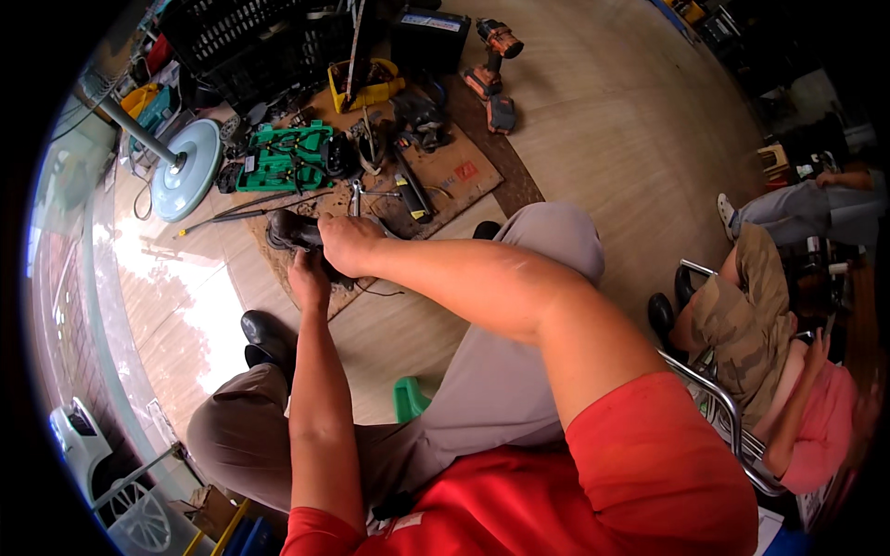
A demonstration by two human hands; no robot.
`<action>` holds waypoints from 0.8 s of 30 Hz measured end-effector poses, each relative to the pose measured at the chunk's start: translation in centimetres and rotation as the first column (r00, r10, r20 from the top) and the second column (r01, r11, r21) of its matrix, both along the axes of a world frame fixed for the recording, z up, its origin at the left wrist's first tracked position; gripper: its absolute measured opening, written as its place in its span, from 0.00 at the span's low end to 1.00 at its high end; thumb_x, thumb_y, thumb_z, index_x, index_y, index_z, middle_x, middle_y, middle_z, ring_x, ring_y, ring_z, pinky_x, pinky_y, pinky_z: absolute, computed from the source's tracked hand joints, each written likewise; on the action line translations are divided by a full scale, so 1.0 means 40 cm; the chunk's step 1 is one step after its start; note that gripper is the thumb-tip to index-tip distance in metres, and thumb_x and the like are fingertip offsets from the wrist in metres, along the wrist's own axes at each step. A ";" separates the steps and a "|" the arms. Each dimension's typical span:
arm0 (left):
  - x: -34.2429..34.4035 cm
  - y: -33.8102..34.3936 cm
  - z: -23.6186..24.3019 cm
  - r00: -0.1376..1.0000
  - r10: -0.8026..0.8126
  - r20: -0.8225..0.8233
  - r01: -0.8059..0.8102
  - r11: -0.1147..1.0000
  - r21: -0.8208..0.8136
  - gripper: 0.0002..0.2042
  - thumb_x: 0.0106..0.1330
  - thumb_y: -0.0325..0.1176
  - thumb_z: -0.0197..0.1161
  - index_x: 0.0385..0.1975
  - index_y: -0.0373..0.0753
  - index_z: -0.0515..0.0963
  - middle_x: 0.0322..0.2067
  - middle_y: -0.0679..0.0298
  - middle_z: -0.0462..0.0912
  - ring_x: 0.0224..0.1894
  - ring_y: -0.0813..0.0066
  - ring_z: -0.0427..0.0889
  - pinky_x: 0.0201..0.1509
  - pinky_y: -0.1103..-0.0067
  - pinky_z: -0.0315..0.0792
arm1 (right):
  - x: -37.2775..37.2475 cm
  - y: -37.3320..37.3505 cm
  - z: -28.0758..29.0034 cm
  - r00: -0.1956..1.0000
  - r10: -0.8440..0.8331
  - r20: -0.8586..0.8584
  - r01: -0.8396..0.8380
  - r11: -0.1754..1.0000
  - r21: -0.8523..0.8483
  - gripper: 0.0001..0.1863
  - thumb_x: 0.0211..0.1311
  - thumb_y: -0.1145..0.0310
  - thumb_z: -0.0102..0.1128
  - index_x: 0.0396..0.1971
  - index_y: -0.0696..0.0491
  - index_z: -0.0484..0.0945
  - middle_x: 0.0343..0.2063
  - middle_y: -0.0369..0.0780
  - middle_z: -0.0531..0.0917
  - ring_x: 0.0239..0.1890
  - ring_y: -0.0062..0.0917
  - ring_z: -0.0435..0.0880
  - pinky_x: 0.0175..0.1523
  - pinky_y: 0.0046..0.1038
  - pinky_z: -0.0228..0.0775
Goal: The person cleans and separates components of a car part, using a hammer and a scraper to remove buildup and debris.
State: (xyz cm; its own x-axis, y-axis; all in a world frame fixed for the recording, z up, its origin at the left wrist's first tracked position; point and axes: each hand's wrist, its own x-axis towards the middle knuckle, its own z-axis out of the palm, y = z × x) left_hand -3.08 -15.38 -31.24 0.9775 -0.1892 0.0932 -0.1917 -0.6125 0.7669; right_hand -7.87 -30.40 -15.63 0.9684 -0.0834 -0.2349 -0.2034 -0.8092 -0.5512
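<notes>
Low in front of me, a dark, greasy metal part (289, 228) with a round end is held between my hands above a cardboard sheet (464, 195). My right hand (350, 243) is closed over its right side. From below, my left hand (310, 276) grips it, the fingers partly hidden. What lies under the right palm cannot be seen. Just beyond the right hand is a silver wrench (356, 193). A yellow and black hand tool (413, 191) rests to its right. Farther back lies an opened green tool case (278, 159) with dark tools inside.
An orange and black cordless power tool (501, 39) stands at the back, near a car battery (429, 37) and a yellow tray (378, 91). A pale blue round stand base (190, 176) is at left. Seated people (769, 324) are at right; a green stool (408, 398) shows beneath me.
</notes>
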 end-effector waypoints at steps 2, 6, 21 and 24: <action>-0.006 -0.001 0.006 1.000 -0.004 0.021 0.003 1.000 0.026 0.08 0.62 0.31 0.60 0.37 0.37 0.80 0.28 0.47 0.82 0.35 0.43 0.78 0.38 0.59 0.70 | -0.006 -0.002 0.000 1.000 0.004 -0.015 -0.004 1.000 -0.006 0.12 0.60 0.71 0.49 0.42 0.58 0.74 0.37 0.50 0.84 0.43 0.43 0.84 0.46 0.40 0.76; 0.000 -0.005 -0.007 0.999 0.012 0.030 -0.014 0.999 0.047 0.08 0.62 0.32 0.59 0.38 0.38 0.80 0.31 0.48 0.82 0.37 0.43 0.78 0.41 0.59 0.69 | -0.004 -0.006 -0.046 0.998 0.046 -0.048 -0.050 0.996 -0.075 0.12 0.60 0.71 0.50 0.42 0.57 0.75 0.38 0.48 0.84 0.43 0.41 0.85 0.46 0.39 0.77; 0.006 0.005 -0.028 0.999 0.014 -0.045 -0.007 0.991 0.136 0.11 0.64 0.38 0.59 0.39 0.41 0.80 0.34 0.49 0.82 0.42 0.44 0.77 0.45 0.58 0.69 | -0.005 -0.017 0.003 0.991 0.081 -0.102 -0.086 0.995 -0.042 0.12 0.59 0.72 0.52 0.41 0.58 0.76 0.38 0.48 0.84 0.43 0.41 0.84 0.46 0.38 0.77; 0.001 0.004 -0.026 0.999 0.033 -0.040 -0.028 0.993 0.114 0.11 0.64 0.40 0.58 0.39 0.41 0.80 0.34 0.48 0.81 0.41 0.44 0.77 0.45 0.58 0.69 | 0.004 -0.009 0.008 0.999 0.028 -0.027 -0.028 1.000 -0.008 0.12 0.58 0.72 0.52 0.41 0.59 0.75 0.37 0.50 0.84 0.43 0.42 0.84 0.46 0.39 0.77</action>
State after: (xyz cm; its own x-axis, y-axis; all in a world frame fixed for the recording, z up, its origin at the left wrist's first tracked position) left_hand -3.05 -15.20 -32.27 0.9856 -0.1663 0.0313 -0.1405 -0.7013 0.6989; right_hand -7.70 -30.76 -15.30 0.9637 -0.0588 -0.2603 -0.1956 -0.8194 -0.5388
